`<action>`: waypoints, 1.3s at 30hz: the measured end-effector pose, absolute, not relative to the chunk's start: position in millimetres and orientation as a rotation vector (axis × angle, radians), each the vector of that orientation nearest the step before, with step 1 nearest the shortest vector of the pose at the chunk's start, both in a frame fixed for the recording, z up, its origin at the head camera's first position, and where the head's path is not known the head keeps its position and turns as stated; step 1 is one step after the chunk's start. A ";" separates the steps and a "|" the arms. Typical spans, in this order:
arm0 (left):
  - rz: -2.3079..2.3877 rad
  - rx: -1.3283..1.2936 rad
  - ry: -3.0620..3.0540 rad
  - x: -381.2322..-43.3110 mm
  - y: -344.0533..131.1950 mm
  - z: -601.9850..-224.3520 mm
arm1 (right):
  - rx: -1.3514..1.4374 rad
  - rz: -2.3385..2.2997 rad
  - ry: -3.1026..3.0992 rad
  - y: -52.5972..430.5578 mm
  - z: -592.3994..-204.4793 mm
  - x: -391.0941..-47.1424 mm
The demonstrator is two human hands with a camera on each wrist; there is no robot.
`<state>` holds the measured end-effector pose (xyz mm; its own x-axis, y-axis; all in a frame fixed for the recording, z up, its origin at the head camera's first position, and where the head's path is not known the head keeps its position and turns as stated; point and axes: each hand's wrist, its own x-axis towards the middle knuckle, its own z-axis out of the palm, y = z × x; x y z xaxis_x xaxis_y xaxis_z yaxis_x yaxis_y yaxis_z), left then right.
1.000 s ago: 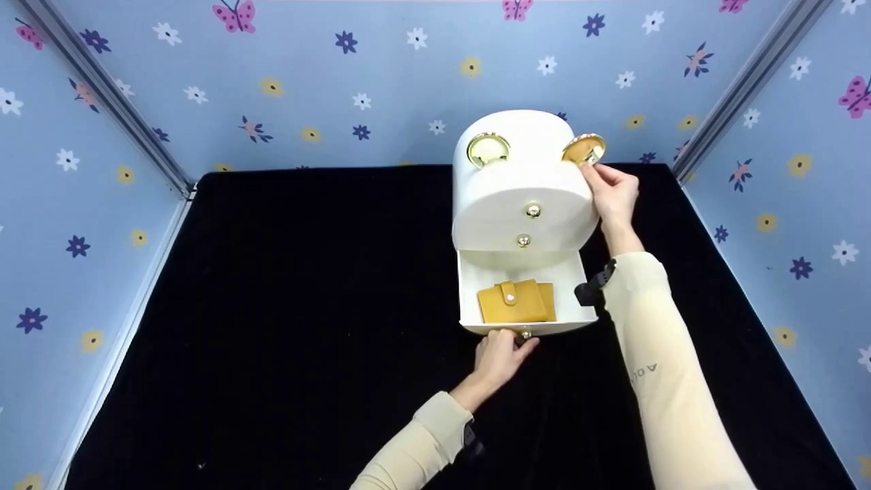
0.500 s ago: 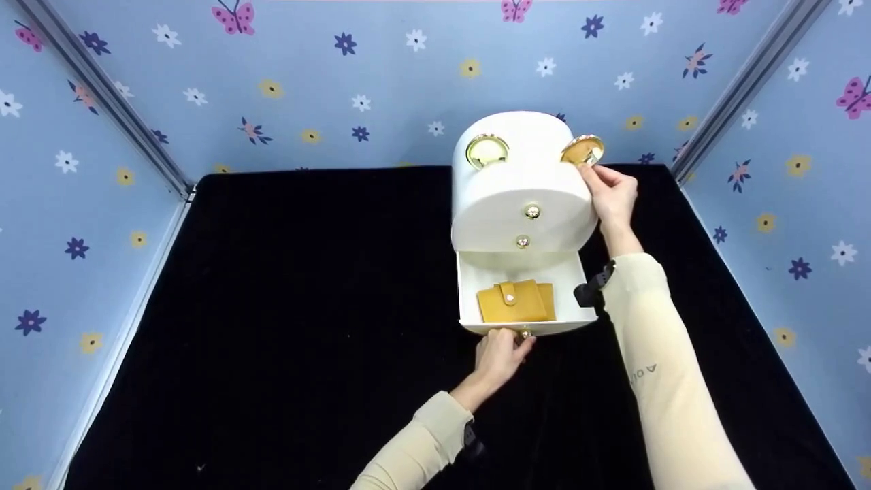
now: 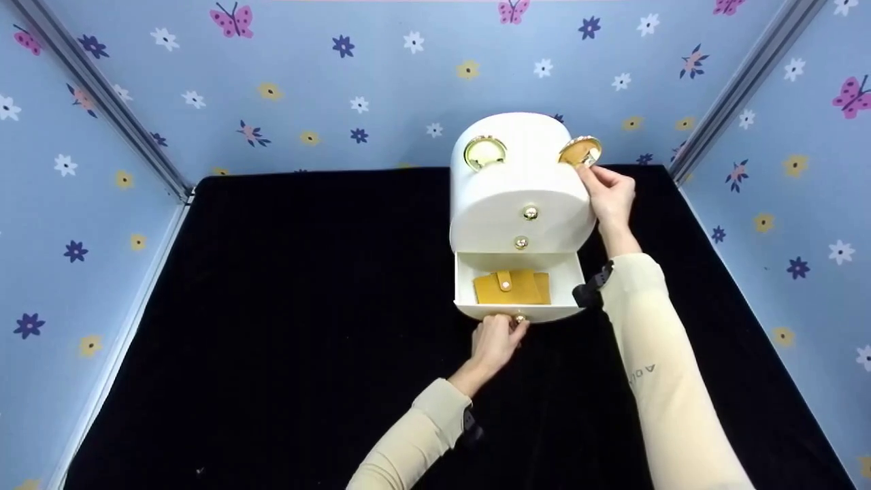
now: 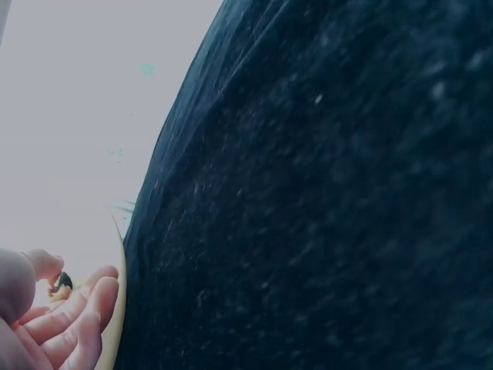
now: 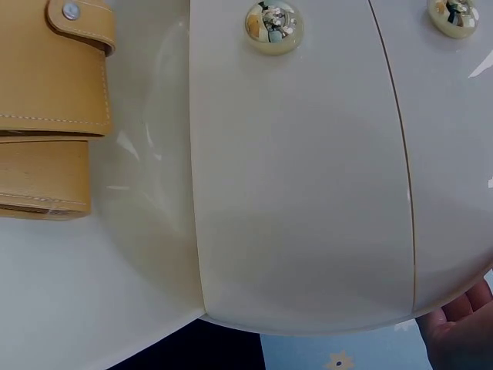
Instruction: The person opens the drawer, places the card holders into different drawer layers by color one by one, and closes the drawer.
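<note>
A white storage box (image 3: 519,184) with a rounded top stands toward the back, its bottom drawer (image 3: 568,286) pulled partway out. Two mustard-yellow wallets (image 3: 517,286) lie overlapping in that drawer; one has a snap strap. With thumb and fingers my left hand (image 3: 493,342) pinches the gold knob (image 3: 520,318) on the drawer front. At the box's upper right side, my right hand (image 3: 613,197) grips it just under a round gold ear (image 3: 580,150). Its fingers show past the box edge in the right wrist view, partly hidden.
Two more gold knobs sit on the upper drawer fronts (image 3: 486,228), which are flush with the box. Another gold ear (image 3: 485,152) is on the box's left. Black cloth (image 3: 306,306) covers the table; patterned blue walls (image 3: 306,82) enclose it at back and sides.
The bottom drawer has slid partway inward, and my left hand has moved away from me with it. The wallets have shifted along with the drawer. My right hand stays at the same spot.
</note>
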<state>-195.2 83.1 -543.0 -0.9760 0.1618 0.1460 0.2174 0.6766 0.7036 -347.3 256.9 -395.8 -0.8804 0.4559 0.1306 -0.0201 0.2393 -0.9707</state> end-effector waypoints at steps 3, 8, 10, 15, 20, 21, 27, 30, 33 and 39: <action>-1.190 -0.314 -2.826 -201.3 84.2 -542.3 | -0.398 1.686 -2.127 256.9 -395.4 -347.0; -1.164 -0.336 -2.836 -210.8 85.7 -541.1 | -0.392 1.692 -2.116 257.1 -396.2 -347.9; -1.147 -0.339 -2.845 -214.3 85.7 -540.5 | -0.392 1.683 -2.126 257.2 -397.0 -348.2; -1.071 -0.324 -2.874 -225.1 85.9 -539.3 | -0.389 1.687 -2.118 257.4 -398.9 -349.0; -0.993 -0.324 -2.893 -237.9 86.4 -538.2 | -0.373 1.710 -2.076 257.3 -398.2 -348.7; -0.972 -0.319 -2.895 -240.6 86.3 -538.3 | -0.375 1.703 -2.079 257.4 -398.2 -348.6; -0.897 -0.317 -2.931 -254.2 85.6 -536.8 | -0.389 1.671 -2.111 257.8 -399.2 -349.4; -0.867 -0.325 -2.942 -259.2 86.1 -536.3 | -0.404 1.680 -2.123 257.7 -398.6 -348.9; -0.852 -0.322 -2.948 -264.0 87.0 -535.9 | -0.406 1.694 -2.112 257.7 -397.6 -349.0; -0.840 -0.302 -2.976 -273.3 88.0 -534.4 | -0.399 1.714 -2.089 257.3 -397.0 -348.6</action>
<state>-273.3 88.0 -534.4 -0.9805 0.1767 0.0857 0.1955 0.8351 0.5142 -348.6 257.3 -397.0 -0.8763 0.4642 0.1289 -0.0357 0.2043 -0.9783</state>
